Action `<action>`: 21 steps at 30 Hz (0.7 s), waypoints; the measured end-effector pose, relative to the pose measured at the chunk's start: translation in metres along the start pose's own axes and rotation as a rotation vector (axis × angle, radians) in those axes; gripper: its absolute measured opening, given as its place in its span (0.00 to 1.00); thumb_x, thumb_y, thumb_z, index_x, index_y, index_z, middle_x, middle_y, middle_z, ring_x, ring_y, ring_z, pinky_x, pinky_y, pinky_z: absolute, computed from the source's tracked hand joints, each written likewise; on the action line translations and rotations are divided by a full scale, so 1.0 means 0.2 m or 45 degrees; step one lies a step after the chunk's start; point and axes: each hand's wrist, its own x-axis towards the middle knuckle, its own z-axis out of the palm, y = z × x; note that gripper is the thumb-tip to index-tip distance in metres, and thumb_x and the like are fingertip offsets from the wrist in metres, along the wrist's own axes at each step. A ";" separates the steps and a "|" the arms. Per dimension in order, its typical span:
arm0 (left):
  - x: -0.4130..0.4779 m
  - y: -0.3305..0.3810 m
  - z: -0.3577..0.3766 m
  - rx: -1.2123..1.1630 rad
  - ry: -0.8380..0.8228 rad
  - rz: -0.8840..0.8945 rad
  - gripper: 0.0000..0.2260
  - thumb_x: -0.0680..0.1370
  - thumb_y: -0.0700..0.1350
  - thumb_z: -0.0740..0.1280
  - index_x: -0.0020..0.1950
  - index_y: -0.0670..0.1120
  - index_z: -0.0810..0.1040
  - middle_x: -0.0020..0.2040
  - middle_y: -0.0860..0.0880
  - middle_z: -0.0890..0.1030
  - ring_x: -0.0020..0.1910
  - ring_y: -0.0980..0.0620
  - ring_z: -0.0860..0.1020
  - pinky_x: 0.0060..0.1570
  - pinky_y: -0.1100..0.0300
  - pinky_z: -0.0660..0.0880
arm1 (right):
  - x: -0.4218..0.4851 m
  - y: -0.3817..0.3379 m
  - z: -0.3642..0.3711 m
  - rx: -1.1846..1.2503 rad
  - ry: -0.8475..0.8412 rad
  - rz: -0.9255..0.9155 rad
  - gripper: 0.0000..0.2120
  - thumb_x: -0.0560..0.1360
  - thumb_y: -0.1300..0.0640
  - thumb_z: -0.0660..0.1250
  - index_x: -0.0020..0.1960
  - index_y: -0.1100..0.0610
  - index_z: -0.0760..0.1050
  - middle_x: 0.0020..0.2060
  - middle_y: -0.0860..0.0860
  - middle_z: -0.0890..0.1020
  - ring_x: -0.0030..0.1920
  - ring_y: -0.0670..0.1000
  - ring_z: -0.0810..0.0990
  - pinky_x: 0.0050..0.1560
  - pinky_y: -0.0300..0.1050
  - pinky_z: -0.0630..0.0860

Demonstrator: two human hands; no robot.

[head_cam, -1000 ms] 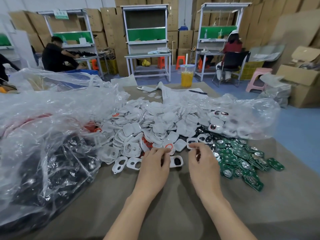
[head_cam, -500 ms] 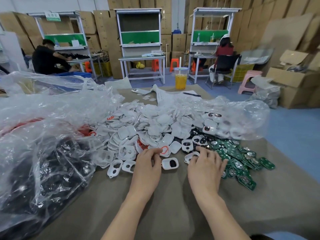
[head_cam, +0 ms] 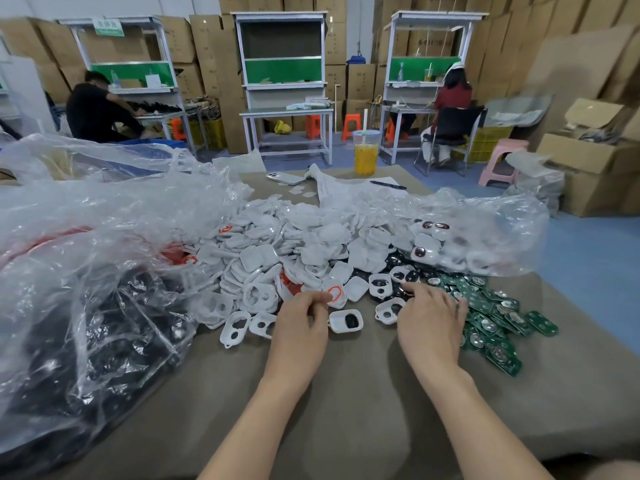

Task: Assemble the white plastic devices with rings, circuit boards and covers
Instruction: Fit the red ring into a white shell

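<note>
Right hand [head_cam: 429,323] has come down flat since a second ago, nearer the green circuit boards [head_cam: 498,327].
We see it spread palm-down, fingers over the board pile's edge. Left hand [head_cam: 301,327] is curled, fingertips at a white shell [head_cam: 342,302] holding an orange ring [head_cam: 334,293]; grip unclear. Another shell with black insert [head_cam: 346,321] lies on the table [head_cam: 346,410] between both hands.

Brown table [head_cam: 346,410] under white housings [head_cam: 311,247], green boards [head_cam: 491,327] (bagged parts alongside).
</note>
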 end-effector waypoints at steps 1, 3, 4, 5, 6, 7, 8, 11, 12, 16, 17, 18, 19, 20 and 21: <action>0.00 0.00 0.00 -0.006 0.004 -0.013 0.14 0.82 0.40 0.60 0.52 0.58 0.80 0.51 0.56 0.82 0.51 0.59 0.78 0.49 0.66 0.71 | 0.00 0.00 0.00 0.016 0.016 0.005 0.20 0.81 0.60 0.56 0.70 0.48 0.74 0.68 0.51 0.76 0.73 0.54 0.66 0.79 0.58 0.44; -0.01 0.00 0.00 -0.010 0.008 -0.029 0.14 0.82 0.41 0.60 0.52 0.59 0.80 0.51 0.56 0.82 0.47 0.61 0.77 0.45 0.67 0.69 | 0.00 0.01 0.00 0.018 0.050 0.010 0.19 0.81 0.60 0.56 0.68 0.47 0.76 0.67 0.50 0.77 0.71 0.54 0.68 0.78 0.56 0.47; -0.01 0.00 -0.01 -0.009 0.008 -0.033 0.14 0.82 0.41 0.60 0.52 0.59 0.80 0.51 0.56 0.81 0.45 0.61 0.76 0.44 0.68 0.69 | 0.01 0.01 0.00 0.024 0.062 0.014 0.18 0.82 0.58 0.56 0.67 0.47 0.76 0.66 0.49 0.78 0.70 0.53 0.70 0.78 0.55 0.48; 0.00 0.00 -0.01 -0.007 0.005 -0.032 0.14 0.82 0.42 0.60 0.51 0.60 0.80 0.51 0.57 0.81 0.45 0.61 0.76 0.44 0.67 0.69 | 0.02 0.01 0.00 0.044 0.067 0.019 0.17 0.83 0.57 0.56 0.66 0.46 0.77 0.65 0.49 0.79 0.69 0.53 0.71 0.77 0.54 0.50; 0.00 0.00 -0.01 0.000 0.003 -0.030 0.14 0.82 0.42 0.60 0.51 0.60 0.79 0.51 0.57 0.81 0.45 0.61 0.76 0.45 0.67 0.69 | 0.03 0.01 -0.01 0.073 0.061 0.027 0.16 0.83 0.56 0.56 0.65 0.45 0.77 0.64 0.49 0.79 0.68 0.53 0.72 0.77 0.53 0.52; 0.00 0.00 -0.01 0.013 -0.002 -0.030 0.14 0.82 0.42 0.59 0.51 0.61 0.79 0.51 0.57 0.81 0.46 0.61 0.76 0.45 0.68 0.69 | 0.05 0.02 -0.02 0.109 0.044 0.034 0.15 0.84 0.55 0.57 0.64 0.45 0.78 0.63 0.49 0.80 0.66 0.54 0.72 0.76 0.51 0.54; 0.00 0.00 -0.01 0.029 -0.015 -0.026 0.14 0.82 0.42 0.59 0.51 0.62 0.78 0.51 0.58 0.81 0.49 0.62 0.77 0.46 0.69 0.70 | 0.07 0.03 -0.03 0.148 0.017 0.042 0.14 0.83 0.53 0.58 0.63 0.45 0.79 0.63 0.49 0.80 0.66 0.54 0.73 0.74 0.50 0.55; -0.01 0.01 -0.01 0.084 -0.026 0.014 0.13 0.83 0.43 0.60 0.53 0.62 0.78 0.51 0.60 0.80 0.56 0.62 0.77 0.52 0.68 0.71 | 0.13 0.06 -0.06 0.172 -0.065 0.009 0.10 0.82 0.50 0.62 0.60 0.43 0.79 0.62 0.49 0.81 0.64 0.55 0.73 0.70 0.50 0.59; -0.01 0.00 0.00 0.098 -0.020 0.038 0.13 0.83 0.43 0.60 0.54 0.61 0.79 0.51 0.61 0.79 0.56 0.62 0.76 0.52 0.67 0.71 | 0.14 0.08 -0.07 0.155 -0.080 -0.016 0.09 0.82 0.50 0.63 0.59 0.42 0.79 0.61 0.49 0.81 0.64 0.55 0.74 0.68 0.50 0.60; 0.01 0.00 -0.01 0.185 0.078 0.197 0.13 0.82 0.41 0.59 0.53 0.59 0.79 0.50 0.61 0.80 0.54 0.61 0.75 0.52 0.66 0.70 | 0.16 0.10 -0.08 0.072 -0.078 -0.091 0.09 0.81 0.47 0.63 0.59 0.42 0.78 0.58 0.48 0.82 0.61 0.55 0.77 0.66 0.53 0.65; 0.03 0.00 -0.02 0.309 0.135 0.328 0.13 0.81 0.41 0.59 0.53 0.56 0.80 0.50 0.60 0.80 0.52 0.59 0.75 0.53 0.63 0.70 | 0.16 0.10 -0.08 0.068 -0.067 -0.103 0.10 0.81 0.46 0.62 0.60 0.43 0.77 0.57 0.47 0.82 0.59 0.54 0.78 0.66 0.54 0.66; 0.06 0.00 -0.04 0.500 0.192 0.515 0.12 0.80 0.42 0.59 0.53 0.52 0.81 0.49 0.57 0.81 0.51 0.54 0.76 0.53 0.59 0.70 | 0.17 0.10 -0.08 0.081 -0.056 -0.111 0.11 0.81 0.45 0.60 0.60 0.43 0.77 0.57 0.47 0.82 0.55 0.54 0.80 0.66 0.54 0.69; 0.10 -0.01 -0.05 0.685 0.233 0.718 0.12 0.79 0.42 0.59 0.52 0.49 0.82 0.47 0.53 0.81 0.48 0.50 0.77 0.52 0.55 0.70 | 0.18 0.09 -0.09 0.105 -0.040 -0.118 0.12 0.81 0.44 0.59 0.60 0.44 0.76 0.56 0.47 0.81 0.51 0.54 0.82 0.64 0.55 0.71; 0.14 -0.03 -0.06 0.820 0.247 0.890 0.11 0.78 0.41 0.60 0.51 0.46 0.83 0.46 0.50 0.82 0.46 0.47 0.78 0.51 0.53 0.71 | 0.19 0.08 -0.10 0.134 -0.011 -0.127 0.13 0.82 0.44 0.58 0.60 0.45 0.76 0.56 0.47 0.82 0.49 0.53 0.82 0.63 0.55 0.73; 0.19 -0.04 -0.07 0.886 0.245 0.981 0.11 0.77 0.40 0.61 0.50 0.45 0.83 0.45 0.49 0.82 0.45 0.45 0.78 0.50 0.52 0.71 | 0.21 0.07 -0.11 0.170 0.027 -0.147 0.13 0.82 0.45 0.58 0.61 0.46 0.76 0.55 0.47 0.82 0.50 0.53 0.82 0.61 0.56 0.74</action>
